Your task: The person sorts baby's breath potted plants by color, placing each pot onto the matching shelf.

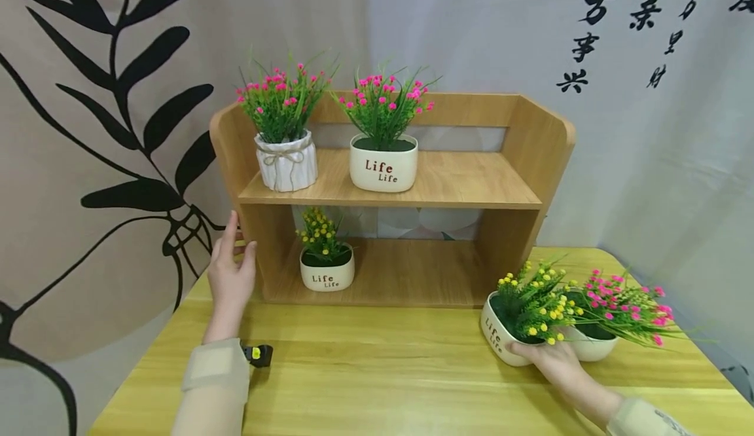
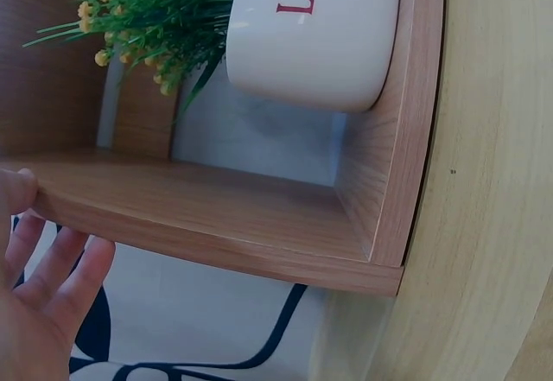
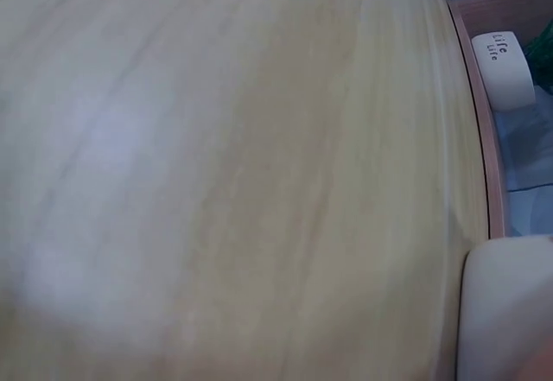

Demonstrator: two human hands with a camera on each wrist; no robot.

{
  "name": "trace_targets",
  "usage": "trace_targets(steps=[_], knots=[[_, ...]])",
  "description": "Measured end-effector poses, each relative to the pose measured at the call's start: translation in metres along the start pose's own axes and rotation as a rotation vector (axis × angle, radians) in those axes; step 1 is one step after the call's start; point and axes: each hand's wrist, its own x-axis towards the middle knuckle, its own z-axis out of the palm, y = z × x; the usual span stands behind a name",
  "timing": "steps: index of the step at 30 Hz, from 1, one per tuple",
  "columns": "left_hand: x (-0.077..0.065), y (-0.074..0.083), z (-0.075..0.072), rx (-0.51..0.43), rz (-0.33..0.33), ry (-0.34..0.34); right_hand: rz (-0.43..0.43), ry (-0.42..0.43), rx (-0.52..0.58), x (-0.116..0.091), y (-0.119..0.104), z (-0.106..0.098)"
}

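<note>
At the near right edge of the yellow wooden table (image 1: 377, 370), our right hand (image 1: 556, 361) is cupping the yellow-flowered white pot (image 1: 501, 338) from below, fingers curled under its base as it tilts leftward on the tabletop. Just behind it and touching, a pink-flowered white pot (image 1: 592, 344) is lying beside it. Across the table, our left hand (image 1: 231, 275) is resting flat and relaxed against the left side panel of the wooden two-tier shelf (image 1: 530, 154), holding nothing. Inside the shelf's lower tier, a small "Life" pot with yellow flowers (image 1: 326, 272) is standing upright near the left. On the upper board, a ribbed white pot tied with twine (image 1: 287, 164) and a larger "Life" pot (image 1: 383, 164) are standing side by side, both carrying pink flowers.
</note>
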Motion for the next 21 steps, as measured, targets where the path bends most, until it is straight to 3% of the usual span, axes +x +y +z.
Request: trace_targets(steps=[9,17,21], knots=[[0.010,0.006,0.002,0.002,0.050,0.014,-0.051,-0.049,0.034,-0.010,-0.017,-0.005],[0.006,0.003,0.004,0.009,0.042,0.004,-0.365,0.043,0.083,-0.016,-0.036,-0.002],[-0.001,-0.001,0.002,0.013,0.037,-0.004,-0.447,0.034,0.023,-0.018,-0.043,0.002]])
